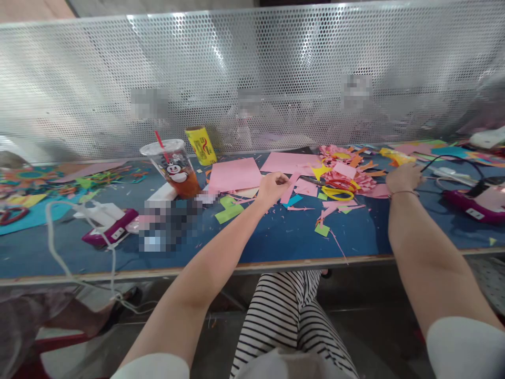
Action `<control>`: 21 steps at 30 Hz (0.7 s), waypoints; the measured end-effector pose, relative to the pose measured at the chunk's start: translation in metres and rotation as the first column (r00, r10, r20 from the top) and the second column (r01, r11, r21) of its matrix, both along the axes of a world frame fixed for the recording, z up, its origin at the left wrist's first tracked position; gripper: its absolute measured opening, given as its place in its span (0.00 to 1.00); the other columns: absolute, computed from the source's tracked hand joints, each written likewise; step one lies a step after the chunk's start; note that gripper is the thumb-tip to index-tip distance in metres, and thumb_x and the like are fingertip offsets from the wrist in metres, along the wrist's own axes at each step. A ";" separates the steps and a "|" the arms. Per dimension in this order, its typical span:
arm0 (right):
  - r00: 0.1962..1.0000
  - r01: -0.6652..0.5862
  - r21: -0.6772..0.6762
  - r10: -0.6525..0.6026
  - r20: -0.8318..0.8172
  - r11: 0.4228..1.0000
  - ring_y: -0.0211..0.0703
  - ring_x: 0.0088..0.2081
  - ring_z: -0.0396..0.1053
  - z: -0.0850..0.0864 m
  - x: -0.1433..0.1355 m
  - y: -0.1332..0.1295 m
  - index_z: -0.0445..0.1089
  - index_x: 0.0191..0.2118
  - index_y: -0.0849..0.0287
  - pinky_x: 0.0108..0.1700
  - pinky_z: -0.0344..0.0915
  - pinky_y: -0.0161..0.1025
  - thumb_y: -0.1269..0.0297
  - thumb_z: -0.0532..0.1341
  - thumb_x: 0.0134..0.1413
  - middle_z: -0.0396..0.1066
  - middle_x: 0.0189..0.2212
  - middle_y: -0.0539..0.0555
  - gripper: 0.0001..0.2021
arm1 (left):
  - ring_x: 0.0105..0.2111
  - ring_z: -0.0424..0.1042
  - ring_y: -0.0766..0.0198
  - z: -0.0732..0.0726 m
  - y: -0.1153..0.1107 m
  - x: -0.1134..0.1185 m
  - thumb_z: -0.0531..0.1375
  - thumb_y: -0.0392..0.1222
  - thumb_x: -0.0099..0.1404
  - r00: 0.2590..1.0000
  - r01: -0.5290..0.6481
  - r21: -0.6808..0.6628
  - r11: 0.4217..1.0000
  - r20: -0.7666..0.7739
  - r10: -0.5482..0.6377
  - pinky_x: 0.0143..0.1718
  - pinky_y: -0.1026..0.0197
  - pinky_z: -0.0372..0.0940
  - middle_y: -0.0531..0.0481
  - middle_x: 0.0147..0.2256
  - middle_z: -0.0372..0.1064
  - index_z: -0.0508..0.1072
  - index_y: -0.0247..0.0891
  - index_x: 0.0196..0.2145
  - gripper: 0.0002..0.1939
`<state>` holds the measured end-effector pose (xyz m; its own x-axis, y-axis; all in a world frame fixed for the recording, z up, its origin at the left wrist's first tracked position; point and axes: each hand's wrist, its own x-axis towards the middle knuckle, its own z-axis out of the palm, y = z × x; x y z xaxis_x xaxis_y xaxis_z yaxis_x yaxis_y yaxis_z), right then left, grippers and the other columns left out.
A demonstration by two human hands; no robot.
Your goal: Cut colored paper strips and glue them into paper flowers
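Thumb and fingers of my left hand (275, 188) pinch a narrow pink paper strip (290, 188) above the blue table. My right hand (403, 180) reaches to the far right, back up, with its fingers curled against a crumpled-looking yellow object (396, 156); its kind is unclear and the fingertips are hidden. Between the hands lie yellow-handled scissors (338, 192), their blades pointing left. Just behind the scissors are pink fringed paper flowers (350, 176) and a yellow paper piece (320, 171). Pink paper sheets (235, 175) lie left of my left hand.
A drink cup (177, 171) with a red straw and a yellow box (201, 146) stand at the left rear. Purple-edged power strips (112, 230) with cables lie on both sides. Green scraps (229, 210) litter the table. A perforated metal panel (276, 79) rises behind.
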<state>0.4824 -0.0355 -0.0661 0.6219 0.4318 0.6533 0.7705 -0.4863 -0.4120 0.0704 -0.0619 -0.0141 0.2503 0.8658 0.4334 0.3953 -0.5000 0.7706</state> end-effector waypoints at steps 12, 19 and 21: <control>0.958 -0.285 0.191 0.282 0.040 0.939 0.52 0.51 0.54 0.051 -0.041 -0.008 0.53 0.53 0.75 0.47 0.51 0.44 0.77 0.46 0.44 0.55 0.48 0.75 0.26 | 0.17 0.64 0.71 -0.002 0.006 0.003 0.64 0.34 0.48 0.881 0.118 -0.373 0.920 0.468 0.076 0.22 0.66 0.61 0.53 0.16 0.64 0.69 0.33 0.23 0.06; 0.931 -0.350 -0.019 0.350 0.104 0.937 0.53 0.48 0.60 0.067 -0.078 -0.025 0.58 0.49 0.72 0.48 0.52 0.46 0.63 0.52 0.52 0.64 0.43 0.71 0.20 | 0.17 0.63 0.73 -0.001 0.012 -0.002 0.64 0.35 0.48 0.882 -0.011 -0.278 0.961 0.450 0.140 0.21 0.67 0.60 0.55 0.18 0.65 0.69 0.34 0.24 0.06; 0.932 -0.315 -0.013 0.312 0.183 0.949 0.56 0.49 0.60 0.071 -0.090 -0.032 0.58 0.49 0.72 0.50 0.52 0.48 0.53 0.57 0.49 0.63 0.44 0.71 0.27 | 0.17 0.62 0.73 0.000 0.013 -0.004 0.64 0.37 0.47 0.884 -0.070 -0.249 0.966 0.433 0.176 0.20 0.67 0.58 0.55 0.19 0.65 0.69 0.34 0.24 0.07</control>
